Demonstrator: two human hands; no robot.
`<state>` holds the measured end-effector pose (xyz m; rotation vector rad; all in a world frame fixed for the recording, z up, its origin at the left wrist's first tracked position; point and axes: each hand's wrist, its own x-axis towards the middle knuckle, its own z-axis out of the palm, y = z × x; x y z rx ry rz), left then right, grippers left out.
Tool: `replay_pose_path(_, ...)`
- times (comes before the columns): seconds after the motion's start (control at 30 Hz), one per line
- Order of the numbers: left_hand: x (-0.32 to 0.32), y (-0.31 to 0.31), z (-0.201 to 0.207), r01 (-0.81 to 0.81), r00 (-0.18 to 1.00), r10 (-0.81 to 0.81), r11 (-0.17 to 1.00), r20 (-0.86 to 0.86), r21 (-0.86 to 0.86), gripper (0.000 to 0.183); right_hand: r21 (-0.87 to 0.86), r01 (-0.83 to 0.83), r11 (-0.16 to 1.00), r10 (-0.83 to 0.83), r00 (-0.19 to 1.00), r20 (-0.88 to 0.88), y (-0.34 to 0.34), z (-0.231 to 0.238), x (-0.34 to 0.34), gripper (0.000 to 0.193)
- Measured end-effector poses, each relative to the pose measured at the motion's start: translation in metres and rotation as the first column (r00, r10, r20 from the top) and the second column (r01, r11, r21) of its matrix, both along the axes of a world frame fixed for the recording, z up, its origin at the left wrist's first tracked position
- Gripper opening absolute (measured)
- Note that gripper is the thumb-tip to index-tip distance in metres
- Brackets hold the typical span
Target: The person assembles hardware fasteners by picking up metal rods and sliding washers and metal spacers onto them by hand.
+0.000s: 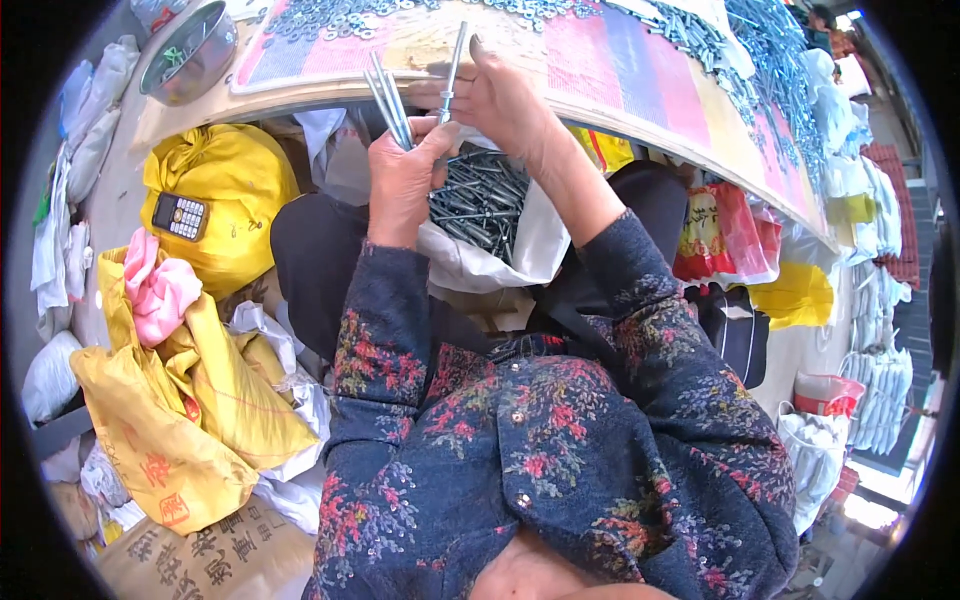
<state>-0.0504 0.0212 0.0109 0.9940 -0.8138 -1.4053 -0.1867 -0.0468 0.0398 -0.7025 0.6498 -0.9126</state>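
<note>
My left hand [405, 175] is closed around several long, thin metal bolts [388, 100] that point up and fan out. Between its thumb and fingertips stands another long bolt [456, 60], nearly upright, with a nut or washer [446, 95] on its shaft. Just beside that bolt is my right hand [515, 105], its thumb raised and its fingers stretched out flat behind the shaft; whether they press on it I cannot tell. Below both hands, between my knees, a white sack [545, 235] gapes around a heap of dark metal bolts [480, 200].
Ahead is a table [600, 115] with a striped cloth, loose washers [340, 18] and piles of bolts [770, 70]. A metal bowl [190, 55] sits at its left end. Yellow bags [220, 190] stand at my left, one with a phone [181, 215] on it. Red bags [725, 235] stand right.
</note>
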Motion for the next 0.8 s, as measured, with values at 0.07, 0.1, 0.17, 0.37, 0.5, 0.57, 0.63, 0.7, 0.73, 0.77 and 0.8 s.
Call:
replay_pose_path(0.07, -0.012, -0.002, 0.0, 0.006, 0.999, -0.004, 0.999, 0.039, -0.046, 0.013, -0.2, 0.048, 0.979, -0.06, 0.997, -0.05, -0.011, -0.03, -0.002, 0.038)
replay_pose_path(0.1, -0.011, -0.001, -0.002, -0.018, 0.996, 0.024, 0.997, 0.083, -0.079, 0.012, -0.38, 0.056, 0.923, -0.096, 0.992, -0.088, -0.008, -0.03, 0.009, 0.04)
replay_pose_path(0.17, -0.004, -0.005, -0.002, -0.066, 0.987, 0.079, 0.994, 0.14, -0.09, 0.011, -0.396, 0.087, 0.914, -0.153, 0.979, -0.138, 0.008, -0.027, 0.011, 0.046)
replay_pose_path(0.37, 0.02, -0.021, -0.011, -0.272, 0.962, 0.268, 0.959, -0.061, -0.074, 0.013, -0.712, 0.033, 0.701, -0.308, 0.915, -0.261, 0.064, 0.039, 0.019, 0.067)
replay_pose_path(0.5, -0.011, 0.005, -0.003, -0.127, 0.964, 0.178, 0.96, 0.197, -0.248, 0.012, -0.46, 0.179, 0.87, -0.241, 0.967, -0.079, 0.05, 0.03, 0.017, 0.058)
replay_pose_path(0.57, 0.004, -0.007, -0.014, -0.163, 0.925, 0.258, 0.933, 0.28, -0.32, 0.011, -0.477, 0.117, 0.871, -0.181, 0.979, -0.09, 0.056, 0.031, 0.018, 0.051)
replay_pose_path(0.63, 0.027, -0.015, -0.017, -0.311, 0.937, 0.331, 0.937, 0.115, -0.161, 0.01, -0.486, 0.059, 0.872, -0.12, 0.988, -0.095, 0.063, 0.029, 0.022, 0.049)
replay_pose_path(0.7, 0.031, -0.014, -0.021, -0.275, 0.96, 0.265, 0.954, -0.091, -0.118, 0.01, -0.508, 0.082, 0.857, -0.172, 0.976, -0.134, 0.057, 0.026, 0.02, 0.046)
replay_pose_path(0.73, 0.018, -0.006, -0.01, -0.251, 0.966, 0.259, 0.951, 0.021, -0.179, 0.01, -0.535, 0.118, 0.836, -0.244, 0.955, -0.171, 0.05, 0.022, 0.015, 0.043)
replay_pose_path(0.77, 0.006, 0.002, 0.0, -0.219, 0.958, 0.255, 0.946, 0.132, -0.237, 0.009, -0.563, 0.152, 0.813, -0.315, 0.927, -0.205, 0.041, 0.016, 0.01, 0.041)
replay_pose_path(0.8, -0.007, 0.011, 0.009, -0.156, 0.985, 0.167, 0.969, 0.044, -0.192, 0.009, -0.472, 0.086, 0.877, -0.281, 0.889, -0.36, 0.024, 0.0, 0.008, 0.04)
